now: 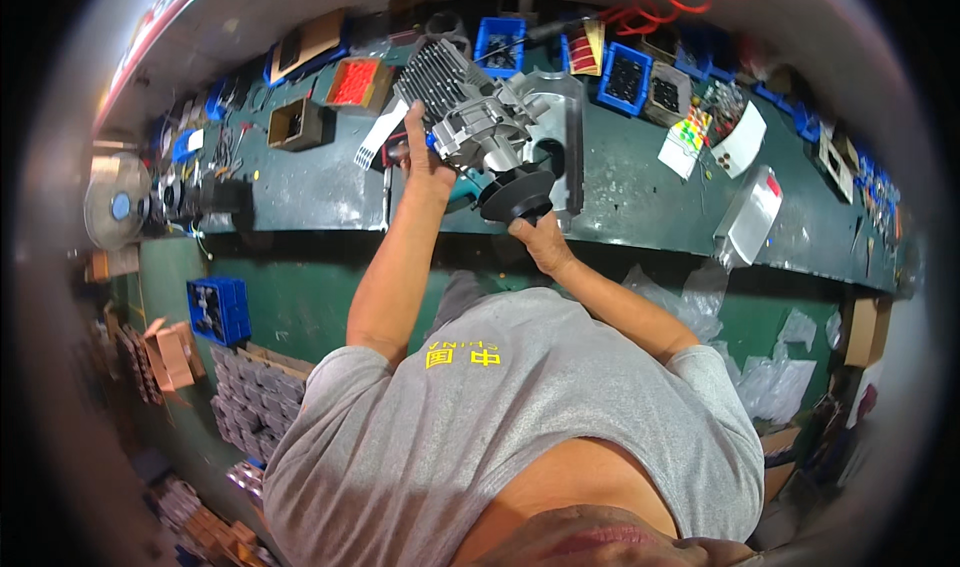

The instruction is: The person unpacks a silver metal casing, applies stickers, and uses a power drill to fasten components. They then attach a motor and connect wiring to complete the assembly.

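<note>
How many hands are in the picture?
2: the left grip is at the left side of the finned metal machine, the right grip at its black disc. Some fingers are hidden.

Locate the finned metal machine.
In the head view's upper middle, the finned machine is held over the green bench, left hand at its left side, right hand at its black round end.

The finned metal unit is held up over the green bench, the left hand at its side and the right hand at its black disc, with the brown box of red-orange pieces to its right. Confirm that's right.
Not quite: in the head view, the brown box of red-orange pieces is to the left of the finned metal unit. The rest stands.
</note>
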`<control>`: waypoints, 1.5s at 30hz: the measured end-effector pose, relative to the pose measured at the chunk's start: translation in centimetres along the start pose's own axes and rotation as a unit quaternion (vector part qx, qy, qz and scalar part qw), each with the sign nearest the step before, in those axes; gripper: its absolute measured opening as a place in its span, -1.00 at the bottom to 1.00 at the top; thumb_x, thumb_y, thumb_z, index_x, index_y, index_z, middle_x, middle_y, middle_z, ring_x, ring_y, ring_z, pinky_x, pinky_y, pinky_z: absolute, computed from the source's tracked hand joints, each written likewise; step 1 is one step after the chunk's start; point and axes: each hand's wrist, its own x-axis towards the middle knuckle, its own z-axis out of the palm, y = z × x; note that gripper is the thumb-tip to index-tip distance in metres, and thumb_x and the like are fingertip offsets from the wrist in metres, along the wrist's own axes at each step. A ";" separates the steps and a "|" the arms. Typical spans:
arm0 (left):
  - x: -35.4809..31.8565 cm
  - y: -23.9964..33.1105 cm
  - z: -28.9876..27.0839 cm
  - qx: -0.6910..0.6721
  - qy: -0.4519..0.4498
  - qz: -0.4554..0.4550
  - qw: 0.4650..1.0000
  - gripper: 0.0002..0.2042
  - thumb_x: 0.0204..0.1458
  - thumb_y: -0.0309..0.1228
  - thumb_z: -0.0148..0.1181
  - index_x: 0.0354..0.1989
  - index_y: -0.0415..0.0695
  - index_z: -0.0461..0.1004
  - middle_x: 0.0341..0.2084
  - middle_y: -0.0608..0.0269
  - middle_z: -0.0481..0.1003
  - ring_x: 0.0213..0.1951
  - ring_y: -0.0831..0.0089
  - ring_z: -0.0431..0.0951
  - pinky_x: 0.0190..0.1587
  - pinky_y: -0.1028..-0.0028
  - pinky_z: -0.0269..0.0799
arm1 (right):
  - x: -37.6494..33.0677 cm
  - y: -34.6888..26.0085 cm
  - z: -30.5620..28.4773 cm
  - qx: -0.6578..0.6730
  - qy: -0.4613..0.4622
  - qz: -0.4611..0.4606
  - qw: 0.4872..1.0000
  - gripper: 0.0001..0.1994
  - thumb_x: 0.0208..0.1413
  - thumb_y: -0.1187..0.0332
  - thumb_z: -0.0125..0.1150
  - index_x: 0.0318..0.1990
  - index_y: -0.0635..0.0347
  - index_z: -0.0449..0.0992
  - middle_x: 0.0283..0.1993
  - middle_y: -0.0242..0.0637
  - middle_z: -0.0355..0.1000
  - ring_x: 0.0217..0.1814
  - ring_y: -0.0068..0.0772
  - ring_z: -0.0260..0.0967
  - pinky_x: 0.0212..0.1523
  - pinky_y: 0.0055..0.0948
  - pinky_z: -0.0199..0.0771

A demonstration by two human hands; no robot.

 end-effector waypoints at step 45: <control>7.2 -18.5 11.6 0.839 0.173 0.058 0.513 0.26 -0.44 0.10 0.62 0.51 0.24 -0.07 0.32 -0.15 0.09 0.33 -0.05 0.15 0.21 -0.05 0.24 | -3.8 9.1 -5.7 0.461 0.163 0.300 0.819 -0.58 0.43 0.09 -0.16 -0.01 0.36 0.37 0.01 0.13 0.52 0.07 0.12 0.53 0.13 0.14 0.57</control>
